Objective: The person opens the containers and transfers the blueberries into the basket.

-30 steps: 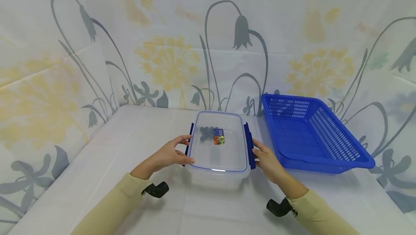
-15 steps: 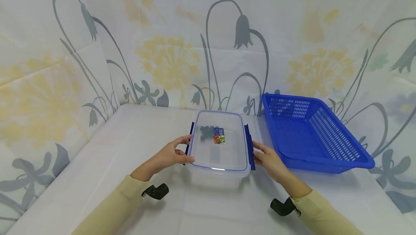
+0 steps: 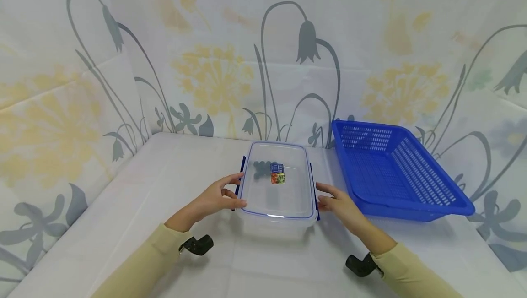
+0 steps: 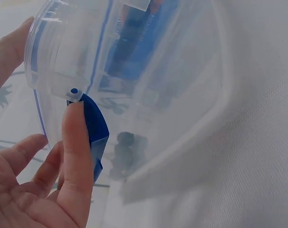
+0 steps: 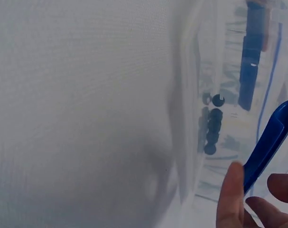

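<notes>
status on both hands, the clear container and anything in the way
Left hand at left latch, right hand at right latch. Clear container lidded, dark round items inside. Blue basket close by on the right, not blocking.

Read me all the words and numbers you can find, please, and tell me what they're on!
No word or number here is clear enough to read.
Sticker on the lid of the clear box: printing too small in the head view, too blurred in the wrist views.
Blue basket: no writing seen.
Flowery backdrop: plant pictures, no letters seen.
</notes>
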